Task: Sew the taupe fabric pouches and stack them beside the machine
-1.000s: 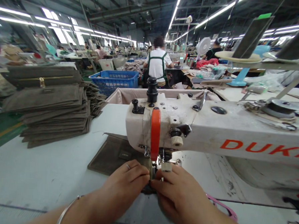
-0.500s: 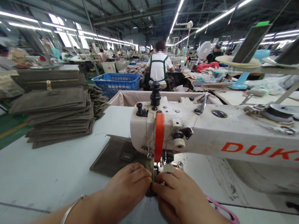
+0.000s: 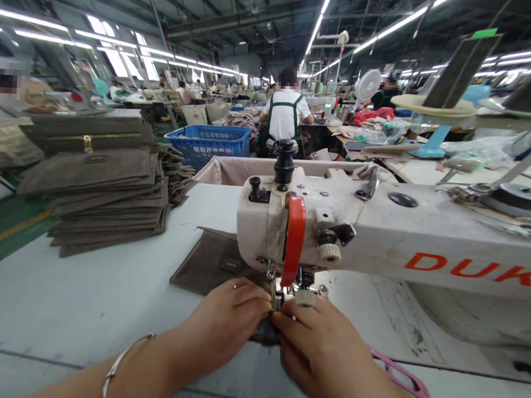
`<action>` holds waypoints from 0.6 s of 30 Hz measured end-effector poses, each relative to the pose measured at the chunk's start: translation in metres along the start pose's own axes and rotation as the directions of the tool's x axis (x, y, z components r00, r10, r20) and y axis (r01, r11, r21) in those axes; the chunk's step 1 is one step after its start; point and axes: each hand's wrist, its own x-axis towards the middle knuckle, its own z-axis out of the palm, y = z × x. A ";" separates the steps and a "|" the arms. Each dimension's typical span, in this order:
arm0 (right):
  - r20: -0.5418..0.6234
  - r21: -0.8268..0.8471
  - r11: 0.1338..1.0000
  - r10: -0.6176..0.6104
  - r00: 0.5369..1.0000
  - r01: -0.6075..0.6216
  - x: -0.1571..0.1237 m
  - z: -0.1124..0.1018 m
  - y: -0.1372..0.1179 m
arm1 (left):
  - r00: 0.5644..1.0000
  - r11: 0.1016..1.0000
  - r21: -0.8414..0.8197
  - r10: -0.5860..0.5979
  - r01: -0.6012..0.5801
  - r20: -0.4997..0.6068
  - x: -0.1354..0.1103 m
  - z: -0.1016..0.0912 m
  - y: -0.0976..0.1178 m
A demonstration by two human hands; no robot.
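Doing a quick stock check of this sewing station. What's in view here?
Table: one, pale grey-white, under the work.
Sewing machine: one, off-white with orange lettering, on the table ahead.
Fabric piece: one, grey-brown, under the machine head.
Fabric stack: one, grey-brown, at the table's left.
Basket: one, blue, beyond the stack.
Loop: one, pink, on the table right of the hands.
Fan: one, white, far right.
Co-worker: one, white shirt, green apron, seated ahead.
Bangle: one, silver, on the left wrist.
Left hand: one, at the fabric by the needle.
Right hand: one, at the fabric by the needle.
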 end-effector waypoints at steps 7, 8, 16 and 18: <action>0.006 0.011 1.000 0.009 1.000 -0.009 0.000 -0.002 -0.001 | 0.998 0.997 -0.041 -0.064 0.064 0.004 0.002 -0.002 0.003; 0.011 0.015 1.000 0.010 1.000 -0.010 -0.001 -0.002 -0.001 | 0.998 0.997 -0.037 -0.064 0.064 0.000 0.003 -0.002 0.004; 0.003 0.057 0.998 -0.004 1.000 0.004 -0.003 -0.010 -0.001 | 0.996 0.997 -0.040 -0.062 0.064 0.058 0.006 -0.005 0.003; 0.003 0.046 0.999 -0.020 1.000 0.020 -0.003 -0.010 -0.001 | 0.996 0.997 -0.042 -0.068 0.071 0.058 0.005 -0.004 0.002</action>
